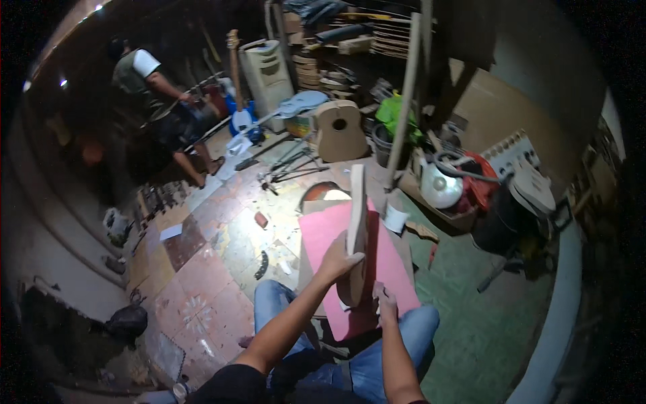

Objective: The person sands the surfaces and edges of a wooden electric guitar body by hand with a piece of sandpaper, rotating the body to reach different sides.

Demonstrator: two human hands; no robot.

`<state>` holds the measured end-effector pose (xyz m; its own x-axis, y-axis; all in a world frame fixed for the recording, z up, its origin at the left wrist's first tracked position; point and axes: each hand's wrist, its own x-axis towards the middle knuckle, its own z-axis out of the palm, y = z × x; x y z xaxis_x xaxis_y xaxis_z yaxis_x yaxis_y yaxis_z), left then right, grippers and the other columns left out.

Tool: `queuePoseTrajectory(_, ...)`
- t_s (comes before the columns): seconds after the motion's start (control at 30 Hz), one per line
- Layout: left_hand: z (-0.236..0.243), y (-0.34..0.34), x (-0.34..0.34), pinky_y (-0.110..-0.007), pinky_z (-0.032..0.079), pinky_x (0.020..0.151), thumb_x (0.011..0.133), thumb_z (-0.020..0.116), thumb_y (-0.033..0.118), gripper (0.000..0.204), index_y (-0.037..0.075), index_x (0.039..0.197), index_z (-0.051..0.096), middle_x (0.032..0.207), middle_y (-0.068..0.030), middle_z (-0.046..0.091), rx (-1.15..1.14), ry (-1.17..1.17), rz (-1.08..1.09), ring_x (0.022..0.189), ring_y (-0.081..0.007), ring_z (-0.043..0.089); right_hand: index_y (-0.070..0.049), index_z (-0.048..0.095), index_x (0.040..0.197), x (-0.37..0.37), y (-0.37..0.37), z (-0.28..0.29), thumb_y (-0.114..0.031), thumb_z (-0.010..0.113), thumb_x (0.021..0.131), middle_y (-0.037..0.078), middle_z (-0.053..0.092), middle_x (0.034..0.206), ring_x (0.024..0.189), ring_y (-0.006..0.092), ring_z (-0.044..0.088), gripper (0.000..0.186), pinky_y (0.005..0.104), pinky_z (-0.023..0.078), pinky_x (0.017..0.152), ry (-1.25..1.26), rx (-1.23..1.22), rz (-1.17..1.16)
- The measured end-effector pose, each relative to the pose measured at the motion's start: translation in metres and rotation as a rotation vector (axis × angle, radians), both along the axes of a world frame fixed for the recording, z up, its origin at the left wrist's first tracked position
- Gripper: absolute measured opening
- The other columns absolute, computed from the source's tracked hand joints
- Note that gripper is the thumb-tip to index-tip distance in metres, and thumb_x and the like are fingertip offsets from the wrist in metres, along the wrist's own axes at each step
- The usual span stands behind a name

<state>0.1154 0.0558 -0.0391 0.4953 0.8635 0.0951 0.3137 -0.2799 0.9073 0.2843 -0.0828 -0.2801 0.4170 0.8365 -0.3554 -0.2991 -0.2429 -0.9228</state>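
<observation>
My left hand (pixel 340 259) grips a pale wooden piece (pixel 356 202) with a curved edge, like a guitar body, stood on edge over a pink sheet (pixel 319 236). The sheet lies on a brown board (pixel 397 246) before my bent knees. My right hand (pixel 385 304) is just right of the wood's lower end, its fingers curled; whatever they hold is too small or hidden to name. A round sunburst-coloured object (pixel 313 193) is partly hidden behind the sheet.
A co-worker (pixel 155 101) stands at upper left. An unfinished guitar body (pixel 340 131), a blue electric guitar (pixel 242 121) and stacked wood pieces stand at the back. A leaning pole (pixel 405 94), a cluttered box (pixel 441 209) and a black bucket (pixel 498 222) are to the right. Tools lie on the tiles.
</observation>
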Motion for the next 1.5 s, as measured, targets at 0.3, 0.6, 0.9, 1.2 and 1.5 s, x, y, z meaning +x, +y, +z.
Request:
queuePoseTrajectory(0.3,-0.015,-0.044,-0.029,-0.041,0.052,0.097,0.081,0.076,0.025,0.065,-0.005,0.135,0.056,0.123,-0.0272,0.067,0.139,-0.059,0.269,0.115,-0.036,0.067,-0.003,0.062,0.119,-0.014,-0.016,0.029,-0.026,0.069,0.096,0.001,0.064,0.086,0.069,0.0115,0.062,0.034,0.0283,0.049,0.058,0.138,-0.101,-0.16)
queuePoseTrajectory(0.6,0.02,-0.067,-0.073,-0.036,0.05,0.1,0.087,0.076,0.011,0.051,-0.002,0.133,0.06,0.125,-0.0197,0.068,0.304,0.071,-0.195,0.117,-0.0264,0.066,0.0,0.057,0.133,0.002,-0.009,0.082,-0.027,0.069,0.095,0.01,0.065,0.111,0.103,0.0215,0.063,0.048,0.0336,0.05,0.093,-0.241,0.126,-0.617)
queuePoseTrajectory(0.9,0.012,-0.065,-0.06,-0.037,0.055,0.088,0.081,0.076,0.017,0.053,0.0,0.129,0.063,0.115,-0.0211,0.071,0.296,0.025,-0.156,0.101,-0.033,0.071,-0.005,0.069,0.116,0.012,0.022,0.19,-0.015,0.077,0.082,0.016,0.064,0.12,0.111,0.0369,0.06,0.037,0.0449,0.047,0.099,-1.068,0.396,-0.198)
queuePoseTrajectory(1.2,0.002,-0.057,-0.07,-0.037,0.056,0.089,0.075,0.079,0.015,0.056,0.002,0.127,0.065,0.115,-0.021,0.071,0.296,-0.002,-0.095,0.102,-0.0323,0.072,-0.007,0.064,0.119,-0.02,0.034,0.19,-0.011,0.077,0.082,0.018,0.06,0.117,0.108,0.0364,0.06,0.039,0.0478,0.049,0.094,-0.914,0.365,-0.372)
queuePoseTrajectory(1.5,0.016,-0.067,-0.066,-0.038,0.055,0.094,0.076,0.077,0.018,0.057,0.003,0.129,0.065,0.117,-0.0203,0.071,0.266,0.058,-0.081,0.109,-0.0333,0.07,-0.002,0.061,0.121,0.025,0.036,0.153,-0.019,0.072,0.092,0.014,0.066,0.112,0.112,0.0253,0.061,0.035,0.0375,0.048,0.099,-1.014,0.212,-0.467)
